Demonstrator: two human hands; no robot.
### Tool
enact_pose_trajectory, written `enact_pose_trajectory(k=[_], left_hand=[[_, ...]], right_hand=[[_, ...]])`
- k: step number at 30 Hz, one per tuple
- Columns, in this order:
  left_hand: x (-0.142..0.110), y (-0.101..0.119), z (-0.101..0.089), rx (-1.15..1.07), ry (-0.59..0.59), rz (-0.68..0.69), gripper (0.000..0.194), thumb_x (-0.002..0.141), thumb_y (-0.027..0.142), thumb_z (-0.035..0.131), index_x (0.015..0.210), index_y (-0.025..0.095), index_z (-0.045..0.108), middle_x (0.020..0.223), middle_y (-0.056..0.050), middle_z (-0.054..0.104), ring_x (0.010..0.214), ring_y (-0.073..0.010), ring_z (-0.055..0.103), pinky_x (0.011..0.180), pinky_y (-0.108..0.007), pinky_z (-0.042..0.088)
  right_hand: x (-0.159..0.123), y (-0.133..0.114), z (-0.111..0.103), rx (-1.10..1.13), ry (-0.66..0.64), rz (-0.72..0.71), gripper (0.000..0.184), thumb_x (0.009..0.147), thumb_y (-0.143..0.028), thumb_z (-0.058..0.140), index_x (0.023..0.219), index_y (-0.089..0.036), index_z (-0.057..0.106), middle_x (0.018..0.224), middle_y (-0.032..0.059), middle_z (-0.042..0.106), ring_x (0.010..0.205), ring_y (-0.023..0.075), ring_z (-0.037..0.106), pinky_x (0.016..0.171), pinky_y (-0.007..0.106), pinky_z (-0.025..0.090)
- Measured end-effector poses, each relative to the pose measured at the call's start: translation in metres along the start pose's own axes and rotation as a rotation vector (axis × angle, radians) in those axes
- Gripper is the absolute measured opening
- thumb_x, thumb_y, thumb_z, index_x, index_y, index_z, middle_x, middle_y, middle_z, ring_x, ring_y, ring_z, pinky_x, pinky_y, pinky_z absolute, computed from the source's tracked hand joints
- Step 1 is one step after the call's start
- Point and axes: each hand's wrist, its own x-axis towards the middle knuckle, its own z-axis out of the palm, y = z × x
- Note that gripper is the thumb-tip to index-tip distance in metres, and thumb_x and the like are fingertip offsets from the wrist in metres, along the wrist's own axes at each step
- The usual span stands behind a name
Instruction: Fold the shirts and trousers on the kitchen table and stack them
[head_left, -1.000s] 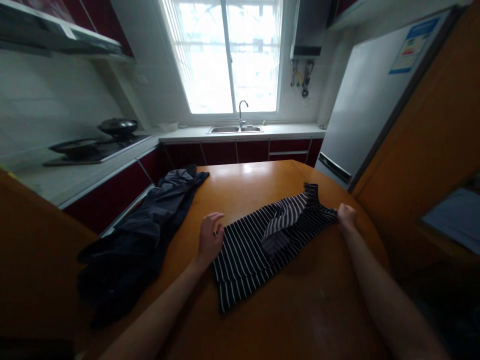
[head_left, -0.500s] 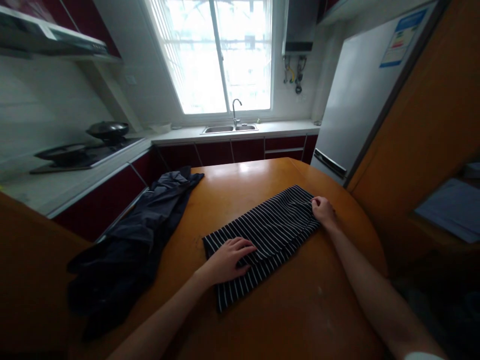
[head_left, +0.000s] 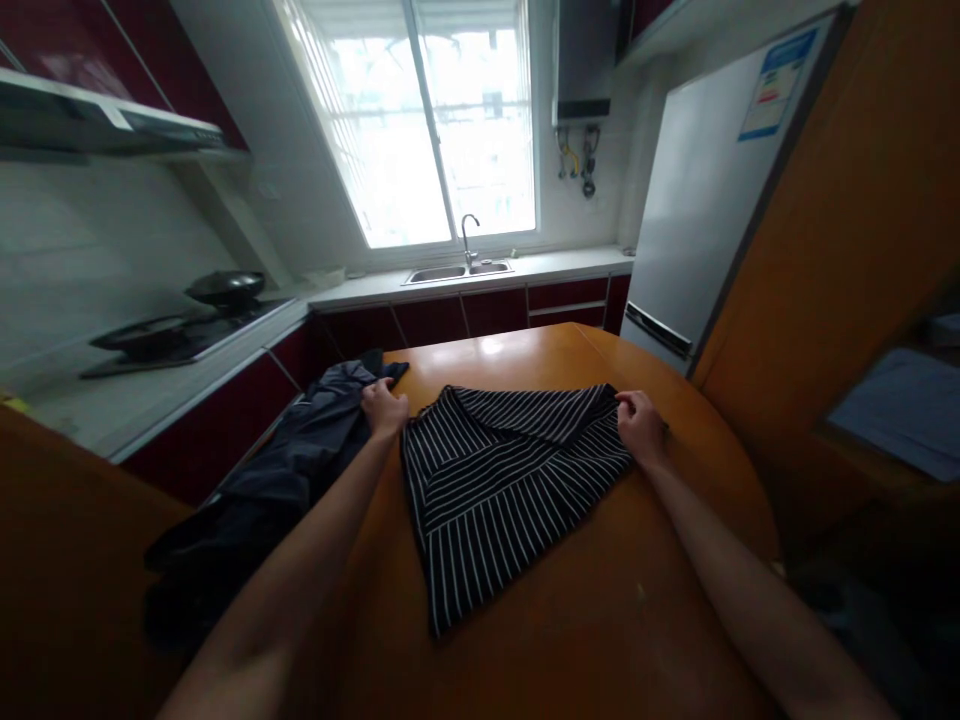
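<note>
A black garment with thin white stripes (head_left: 517,470) lies partly folded on the wooden table, its upper layer lifted and creased into a slanting fold. My right hand (head_left: 641,425) pinches its upper right corner. At its upper left edge is my left hand (head_left: 385,408), fingers closed on what looks like the garment's edge; the fingertips are partly hidden. Behind and left of that hand lies a crumpled dark blue-grey garment (head_left: 300,465), hanging over the table's left side. The exact kind of either garment cannot be made out.
The round-edged wooden table (head_left: 585,620) fills the foreground. Beyond it are a sink (head_left: 439,273) with a tap, a stove holding a wok (head_left: 225,288) at the left, and a fridge (head_left: 694,210) at the right.
My left hand has moved up and away from the striped garment's lower left part to its upper left. The upper layer has lifted and spread leftward. My right hand stays at the right corner.
</note>
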Motion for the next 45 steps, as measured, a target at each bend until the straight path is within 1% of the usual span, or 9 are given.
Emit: enact_pose_trajectory(k=[3, 9, 16, 23, 27, 31, 38, 42, 45], left_hand=[[-0.024, 0.003, 0.023, 0.044, -0.005, 0.116, 0.03, 0.086, 0.007, 0.052, 0.113, 0.014, 0.062, 0.12, -0.012, 0.058, 0.125, -0.0293, 0.05, 0.114, -0.045, 0.034], [-0.102, 0.008, 0.086, 0.044, -0.412, 0.375, 0.025, 0.086, 0.033, 0.071, 0.107, 0.019, 0.072, 0.106, -0.008, 0.067, 0.103, -0.0248, 0.064, 0.098, -0.036, 0.048], [-0.114, 0.018, 0.089, -0.013, -0.672, 0.373, 0.021, 0.086, 0.029, 0.071, 0.105, 0.019, 0.073, 0.1, -0.003, 0.075, 0.092, -0.0215, 0.07, 0.084, -0.029, 0.052], [-0.148, 0.024, 0.095, 0.054, -0.484, 0.389, 0.017, 0.097, 0.022, 0.051, 0.097, 0.018, 0.068, 0.1, -0.007, 0.068, 0.093, -0.0223, 0.065, 0.086, -0.033, 0.049], [-0.155, 0.023, 0.095, 0.086, -0.434, 0.424, 0.014, 0.096, 0.02, 0.052, 0.089, 0.019, 0.064, 0.093, -0.004, 0.064, 0.086, -0.0194, 0.064, 0.081, -0.03, 0.048], [-0.153, 0.021, 0.093, 0.075, -0.427, 0.424, 0.014, 0.097, 0.022, 0.053, 0.088, 0.02, 0.064, 0.094, -0.003, 0.063, 0.086, -0.0179, 0.063, 0.08, -0.028, 0.048], [-0.149, 0.019, 0.092, 0.036, -0.484, 0.397, 0.022, 0.091, 0.041, 0.066, 0.092, 0.018, 0.068, 0.097, -0.003, 0.066, 0.086, -0.0199, 0.065, 0.079, -0.03, 0.05], [-0.129, 0.028, 0.083, 0.064, -0.588, 0.396, 0.01, 0.084, 0.028, 0.073, 0.09, 0.02, 0.072, 0.087, 0.0, 0.068, 0.083, -0.02, 0.066, 0.077, -0.028, 0.051], [-0.12, 0.041, 0.065, 0.112, -0.524, 0.421, 0.016, 0.087, 0.014, 0.063, 0.098, 0.021, 0.073, 0.097, -0.004, 0.068, 0.095, -0.0231, 0.065, 0.089, -0.034, 0.049]], right_hand=[[-0.003, -0.007, 0.005, 0.036, -0.167, -0.117, 0.022, 0.082, -0.014, 0.047, 0.081, -0.021, 0.068, 0.088, 0.0084, 0.07, 0.091, 0.0242, 0.063, 0.089, 0.037, 0.049], [-0.014, -0.014, 0.02, -0.091, -0.554, -0.195, 0.023, 0.088, -0.016, 0.053, 0.095, -0.02, 0.074, 0.115, 0.0089, 0.072, 0.112, 0.0229, 0.062, 0.102, 0.037, 0.044], [-0.021, -0.014, 0.026, -0.214, -0.632, -0.143, 0.032, 0.095, -0.028, 0.056, 0.122, -0.018, 0.07, 0.137, 0.014, 0.062, 0.129, 0.0282, 0.053, 0.111, 0.045, 0.036], [-0.023, -0.033, 0.042, -0.225, -0.639, -0.127, 0.028, 0.097, -0.025, 0.051, 0.113, -0.018, 0.073, 0.13, 0.0161, 0.065, 0.124, 0.0302, 0.055, 0.106, 0.046, 0.038], [0.022, -0.045, 0.07, -0.163, -0.64, -0.123, 0.024, 0.091, -0.02, 0.058, 0.11, -0.016, 0.072, 0.12, 0.0122, 0.07, 0.118, 0.0249, 0.058, 0.108, 0.038, 0.039], [0.067, -0.045, 0.083, -0.13, -0.518, -0.071, 0.05, 0.091, -0.013, 0.049, 0.14, -0.004, 0.05, 0.147, 0.0197, 0.051, 0.14, 0.0247, 0.036, 0.12, 0.043, 0.021], [0.036, -0.029, 0.068, -0.113, -0.715, -0.212, 0.046, 0.076, -0.001, 0.059, 0.117, -0.02, 0.068, 0.135, 0.0105, 0.064, 0.128, 0.025, 0.051, 0.113, 0.046, 0.03], [0.028, -0.037, 0.052, -0.152, -0.778, -0.286, 0.033, 0.078, -0.006, 0.059, 0.106, -0.02, 0.069, 0.115, 0.0078, 0.072, 0.118, 0.0272, 0.054, 0.11, 0.054, 0.026], [0.033, -0.057, 0.031, -0.168, -0.772, -0.365, 0.022, 0.08, -0.008, 0.053, 0.095, -0.018, 0.067, 0.102, 0.0063, 0.071, 0.108, 0.0246, 0.055, 0.107, 0.049, 0.027]])
